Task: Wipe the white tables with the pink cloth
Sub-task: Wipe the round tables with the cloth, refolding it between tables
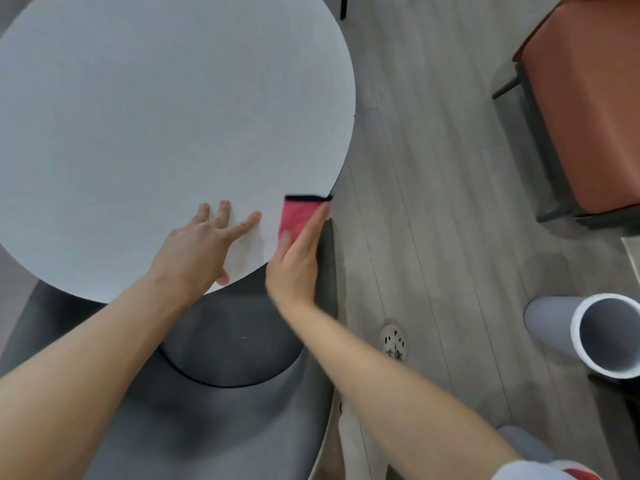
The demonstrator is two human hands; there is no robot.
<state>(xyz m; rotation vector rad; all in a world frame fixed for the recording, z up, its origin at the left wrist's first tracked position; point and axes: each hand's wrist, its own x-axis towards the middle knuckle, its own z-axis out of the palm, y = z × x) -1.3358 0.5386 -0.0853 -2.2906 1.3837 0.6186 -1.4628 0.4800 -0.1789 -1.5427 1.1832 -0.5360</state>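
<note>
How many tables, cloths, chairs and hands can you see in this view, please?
Tables: 1, white table
Cloths: 1, pink cloth
Chairs: 2, grey chair and orange chair
Hands: 2, left hand and right hand
Total: 6

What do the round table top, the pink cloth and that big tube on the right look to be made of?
The round table top: probably laminate or painted board; flat, matt, off-white, thin dark edge.
The pink cloth: soft fabric, perhaps microfibre; folded, with dark trim.
The tube: likely plastic pipe; smooth pale grey wall, hollow, white rim.
</note>
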